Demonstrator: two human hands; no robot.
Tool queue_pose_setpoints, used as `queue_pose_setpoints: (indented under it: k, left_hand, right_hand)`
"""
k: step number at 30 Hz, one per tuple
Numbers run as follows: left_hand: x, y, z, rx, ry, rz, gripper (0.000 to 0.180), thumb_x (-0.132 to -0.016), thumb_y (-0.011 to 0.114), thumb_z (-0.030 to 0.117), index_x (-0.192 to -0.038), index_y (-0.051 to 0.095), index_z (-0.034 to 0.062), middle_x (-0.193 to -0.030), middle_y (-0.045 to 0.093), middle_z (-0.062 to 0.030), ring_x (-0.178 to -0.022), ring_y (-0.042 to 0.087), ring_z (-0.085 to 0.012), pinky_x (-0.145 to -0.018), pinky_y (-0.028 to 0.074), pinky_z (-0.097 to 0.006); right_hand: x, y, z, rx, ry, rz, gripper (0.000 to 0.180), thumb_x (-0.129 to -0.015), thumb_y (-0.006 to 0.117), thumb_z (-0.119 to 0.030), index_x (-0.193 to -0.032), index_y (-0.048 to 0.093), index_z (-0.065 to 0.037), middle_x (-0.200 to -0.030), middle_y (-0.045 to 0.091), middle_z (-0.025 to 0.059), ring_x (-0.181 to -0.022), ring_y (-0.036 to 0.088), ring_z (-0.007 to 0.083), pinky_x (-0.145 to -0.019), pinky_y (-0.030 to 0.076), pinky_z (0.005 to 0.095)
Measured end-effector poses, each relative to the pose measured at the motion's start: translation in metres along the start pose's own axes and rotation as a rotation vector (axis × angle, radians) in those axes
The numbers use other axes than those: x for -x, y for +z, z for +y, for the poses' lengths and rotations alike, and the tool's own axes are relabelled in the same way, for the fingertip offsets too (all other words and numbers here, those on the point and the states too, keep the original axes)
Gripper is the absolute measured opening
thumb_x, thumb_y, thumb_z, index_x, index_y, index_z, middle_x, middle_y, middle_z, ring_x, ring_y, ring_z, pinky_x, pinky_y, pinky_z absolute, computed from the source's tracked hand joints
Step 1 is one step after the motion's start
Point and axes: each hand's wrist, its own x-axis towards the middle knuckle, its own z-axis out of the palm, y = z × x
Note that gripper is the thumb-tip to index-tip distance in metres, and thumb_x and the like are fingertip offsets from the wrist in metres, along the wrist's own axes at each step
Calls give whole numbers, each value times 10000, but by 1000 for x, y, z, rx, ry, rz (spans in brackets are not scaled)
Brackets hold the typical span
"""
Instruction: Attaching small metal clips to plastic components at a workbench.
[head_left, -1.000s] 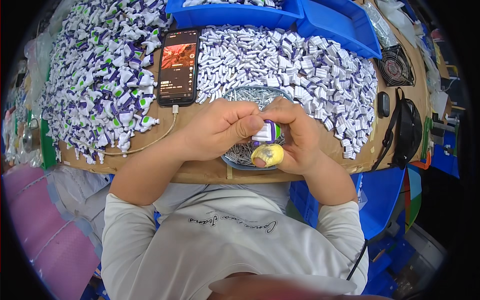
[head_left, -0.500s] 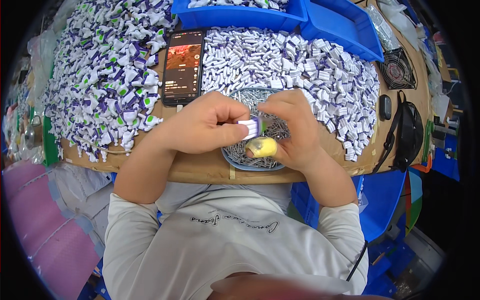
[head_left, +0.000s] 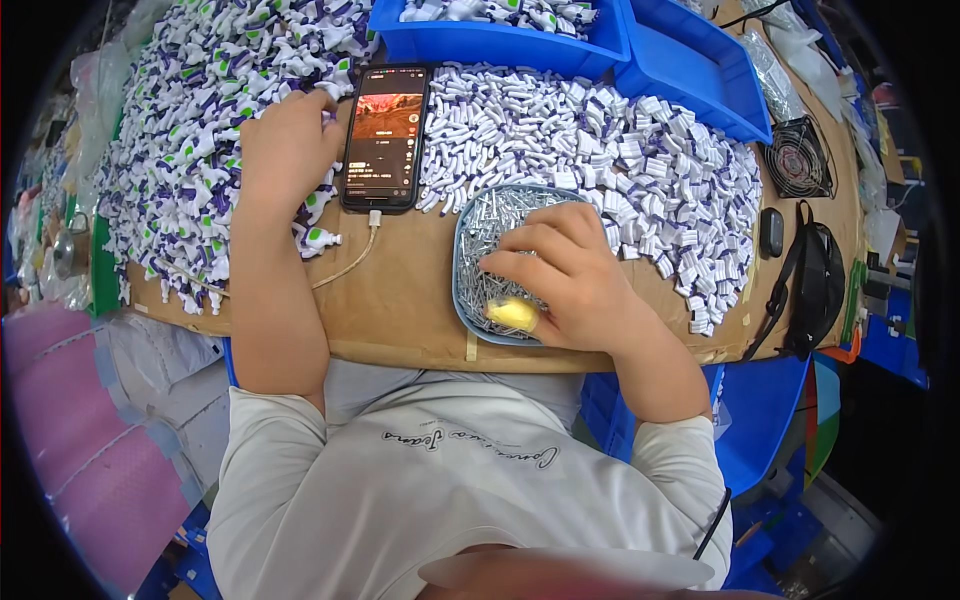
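My left hand (head_left: 288, 145) reaches onto the heap of small white plastic parts with purple and green areas (head_left: 200, 170) at the left. Its fingertips are mostly hidden, so whether they hold a part does not show. Over a blue-grey tub (head_left: 458, 290) full of loose metal pins (head_left: 485, 235) is my right hand (head_left: 565, 270). Yellow wrapping (head_left: 512, 313) covers the thumb of that hand. Thumb and fingers are apart there, with nothing visible between them. The fingers hang low over the pins; contact is hard to judge.
A lit phone (head_left: 383, 140) on a cable lies beside my left hand. Behind the tub spreads a heap of white and purple parts (head_left: 600, 140). Blue bins (head_left: 500, 45) stand at the back; a small fan (head_left: 798, 158), black case (head_left: 770, 232) and black pouch (head_left: 815, 280) lie right.
My left hand has left the tub, where it held a white and purple part, and moved up-left to the heap. That part no longer shows. My right hand has lowered over the pins.
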Motion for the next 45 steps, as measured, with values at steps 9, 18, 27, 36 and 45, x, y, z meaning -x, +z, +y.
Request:
queue_pose_setpoints:
  k: [9, 18, 27, 36, 45]
  left_hand:
    - [-5, 5, -3, 72, -1, 157, 172, -817, 559, 189, -885, 674, 81, -864, 640, -96, -810, 624, -266, -701, 473, -398]
    - [31, 7, 85, 1773, -29, -168, 180, -873, 626, 71, -1014, 608, -39, -901, 642, -73, -830, 621, -125, -756, 513, -255]
    - [49, 19, 108, 1904, 180, -243, 218, -844, 632, -9, -1058, 593, -26, -998, 602, -75, -931, 591, -130, -810, 492, -251]
    - [52, 15, 109, 1638, 387, -164, 211, -823, 619, -56, -1032, 600, -31, -1017, 557, -89, -929, 551, -127, -799, 448, -245]
    - [48, 17, 104, 1369, 492, -20, 166, -791, 647, -51, -954, 622, -32, -949, 583, -104, -899, 565, -163, -773, 445, -261]
  right_hand:
    - [4, 5, -4, 52, 96, -240, 355, -575, 666, -50, -922, 656, -121, -941, 594, -5, -981, 512, 206, -882, 340, 418]
    - [2, 2, -5, 23, 94, -220, 328, -563, 655, -45, -883, 627, -107, -902, 583, 5, -930, 511, 212, -872, 341, 424]
    - [5, -6, 3, -103, 230, 410, 207, -651, 685, -35, -850, 630, -50, -837, 580, 98, -713, 552, 240, -632, 436, 325]
    - [4, -5, 5, -35, 290, 395, 164, -700, 646, -13, -863, 624, -13, -839, 582, 143, -710, 583, 247, -622, 462, 304]
    - [1, -3, 1, -53, 303, 364, 166, -711, 692, -6, -860, 619, -10, -835, 597, 137, -720, 602, 252, -629, 480, 301]
